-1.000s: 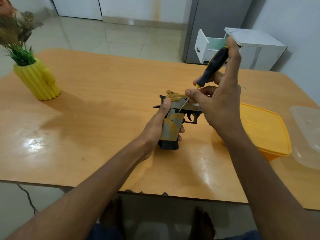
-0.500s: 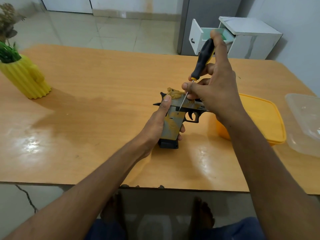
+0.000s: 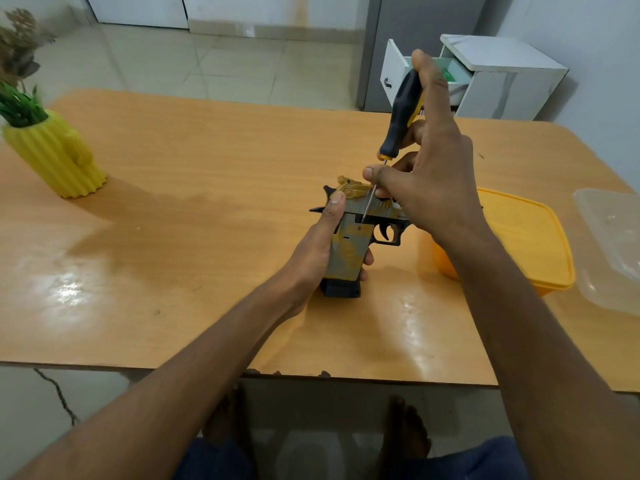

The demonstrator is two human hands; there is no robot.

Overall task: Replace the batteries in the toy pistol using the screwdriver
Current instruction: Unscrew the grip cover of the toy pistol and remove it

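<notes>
A grey and yellow toy pistol (image 3: 349,251) stands grip-down on the wooden table (image 3: 194,188), its barrel pointing right. My left hand (image 3: 318,251) grips its handle, thumb up along the rear of the slide. My right hand (image 3: 429,168) holds a screwdriver (image 3: 401,116) with a black and yellow handle, index finger on the handle's top and thumb beside the shaft. The thin shaft slants down and its tip meets the pistol's side just above the grip. The barrel end is hidden behind my right hand.
A yellow plastic box (image 3: 526,237) sits right of the pistol, with a clear container (image 3: 613,244) beyond it at the table's right edge. A yellow cactus-shaped pot (image 3: 55,157) with plants stands far left. A white drawer unit (image 3: 485,81) is open behind the table.
The screwdriver handle has swung more upright while its tip stays on the pistol's side. My left hand keeps the same hold. The view has shifted slightly.
</notes>
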